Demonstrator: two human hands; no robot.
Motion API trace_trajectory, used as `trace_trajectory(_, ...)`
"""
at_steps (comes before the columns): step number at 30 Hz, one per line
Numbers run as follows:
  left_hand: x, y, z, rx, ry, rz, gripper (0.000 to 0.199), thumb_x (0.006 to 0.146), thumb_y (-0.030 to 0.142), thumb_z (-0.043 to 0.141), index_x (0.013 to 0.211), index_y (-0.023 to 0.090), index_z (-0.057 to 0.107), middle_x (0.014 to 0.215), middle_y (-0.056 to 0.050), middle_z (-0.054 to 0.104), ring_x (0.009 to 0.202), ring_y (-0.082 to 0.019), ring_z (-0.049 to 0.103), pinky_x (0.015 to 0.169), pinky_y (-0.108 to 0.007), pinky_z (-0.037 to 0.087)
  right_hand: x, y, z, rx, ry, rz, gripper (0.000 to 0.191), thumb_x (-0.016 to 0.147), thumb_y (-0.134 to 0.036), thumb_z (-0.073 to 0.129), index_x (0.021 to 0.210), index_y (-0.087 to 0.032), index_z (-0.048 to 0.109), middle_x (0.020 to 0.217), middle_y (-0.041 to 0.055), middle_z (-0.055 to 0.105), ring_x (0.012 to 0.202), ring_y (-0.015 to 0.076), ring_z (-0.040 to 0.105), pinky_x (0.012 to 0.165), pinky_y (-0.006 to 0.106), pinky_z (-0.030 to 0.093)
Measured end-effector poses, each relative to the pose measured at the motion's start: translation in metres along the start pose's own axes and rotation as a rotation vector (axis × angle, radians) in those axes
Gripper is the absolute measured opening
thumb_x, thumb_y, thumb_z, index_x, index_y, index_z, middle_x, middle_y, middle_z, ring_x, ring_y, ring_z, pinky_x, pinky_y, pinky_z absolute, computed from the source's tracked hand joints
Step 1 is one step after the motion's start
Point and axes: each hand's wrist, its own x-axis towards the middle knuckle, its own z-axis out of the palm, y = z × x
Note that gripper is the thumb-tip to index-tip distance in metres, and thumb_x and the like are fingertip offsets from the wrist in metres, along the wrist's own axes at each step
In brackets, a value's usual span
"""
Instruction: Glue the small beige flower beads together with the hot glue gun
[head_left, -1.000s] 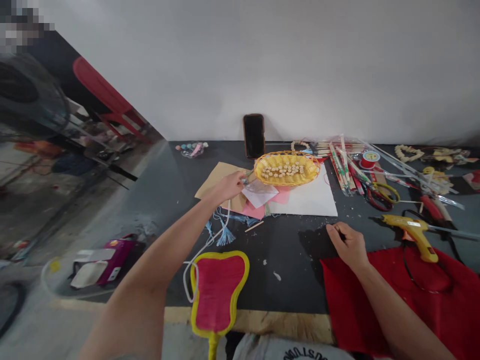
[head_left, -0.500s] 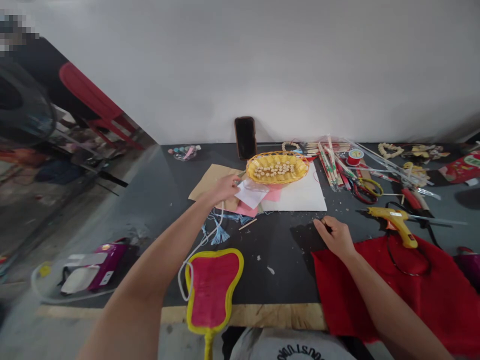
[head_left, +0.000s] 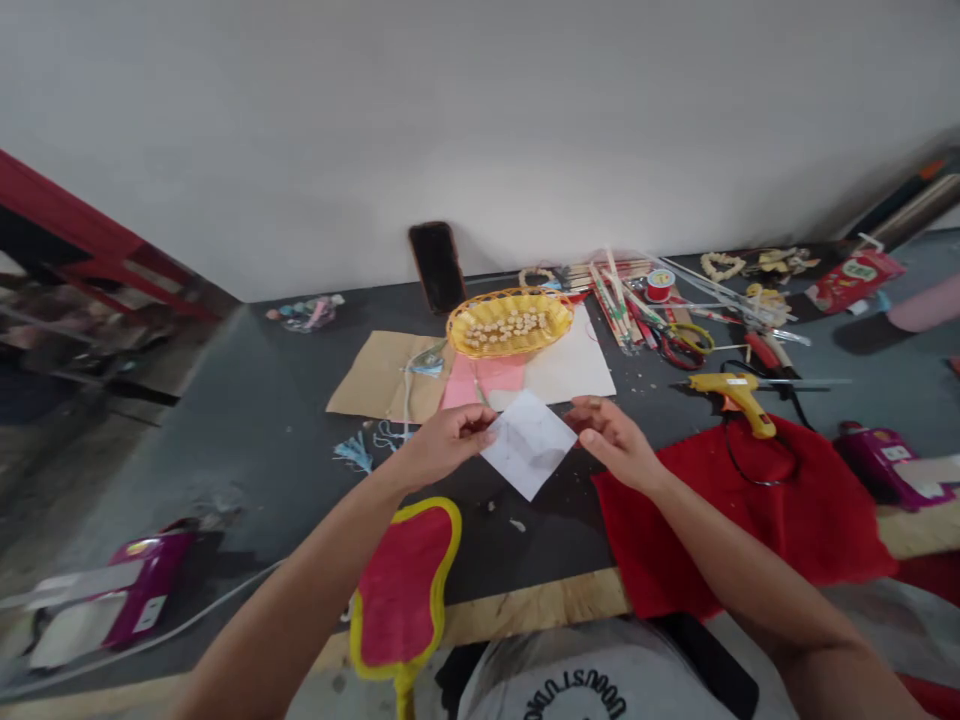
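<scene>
A white square of paper [head_left: 529, 446] hangs cornerwise over the dark table, with faint marks on it. My left hand [head_left: 459, 440] pinches its left corner between thumb and fingers. At the opposite corner is my right hand [head_left: 609, 436], fingers curled and thumb at the paper's edge, closed on that corner. Just beyond lie pink paper [head_left: 487, 374], brown paper [head_left: 367, 375] and a white sheet [head_left: 581, 365]. A yellow oval basket [head_left: 459, 335] of small pale pieces stands on them. Below my left hand, a pink fan [head_left: 401, 590] with a yellow border overhangs the table edge.
A phone [head_left: 437, 268] leans on the wall. Blue tassels [head_left: 354, 453] lie left. On the right are a yellow glue gun [head_left: 739, 396], red cloth [head_left: 735, 510], scissors [head_left: 681, 347], a thread spool [head_left: 660, 286] and pliers [head_left: 765, 352]. Purple clamp-like devices [head_left: 146, 585] sit at both sides.
My left hand has drawn the white paper off the pile toward me. My right hand has come up and left from the table to its other corner. The view has shifted right.
</scene>
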Motion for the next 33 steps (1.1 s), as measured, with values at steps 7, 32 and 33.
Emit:
trace_trajectory(7, -0.004, -0.009, 0.034, 0.412, 0.27, 0.177, 0.036, 0.086, 0.023, 0.044, 0.119, 0.027, 0.059, 0.111, -0.008, 0.065, 0.099, -0.022, 0.064, 0.089, -0.037, 0.052, -0.003, -0.001, -0.006, -0.229, -0.011, 0.161, 0.035, 0.084, -0.033, 0.06, 0.115, -0.02, 0.053, 0.07, -0.0041, 0.06, 0.058, 0.0116, 0.055, 0.058, 0.024, 0.046)
trace_trajectory(32, -0.024, -0.031, 0.092, 0.991, 0.07, 0.515, 0.043, 0.087, 0.045, 0.062, 0.126, 0.027, 0.059, 0.137, -0.007, 0.059, 0.131, -0.026, 0.049, 0.119, -0.06, 0.005, 0.075, -0.029, -0.03, -1.082, -0.043, -0.345, 0.019, 0.091, -0.019, 0.054, 0.107, -0.018, 0.062, 0.114, 0.0125, 0.064, 0.111, 0.029, 0.053, 0.095, 0.045, 0.048)
trace_trajectory(33, -0.022, -0.032, 0.091, 0.986, 0.086, 0.526, 0.041, 0.088, 0.044, 0.061, 0.125, 0.026, 0.059, 0.135, -0.006, 0.061, 0.13, -0.025, 0.05, 0.119, -0.058, 0.003, 0.087, -0.028, -0.028, -1.123, -0.05, -0.352, 0.026, 0.089, -0.019, 0.056, 0.114, -0.016, 0.06, 0.12, 0.0136, 0.061, 0.116, 0.0305, 0.05, 0.098, 0.046, 0.046)
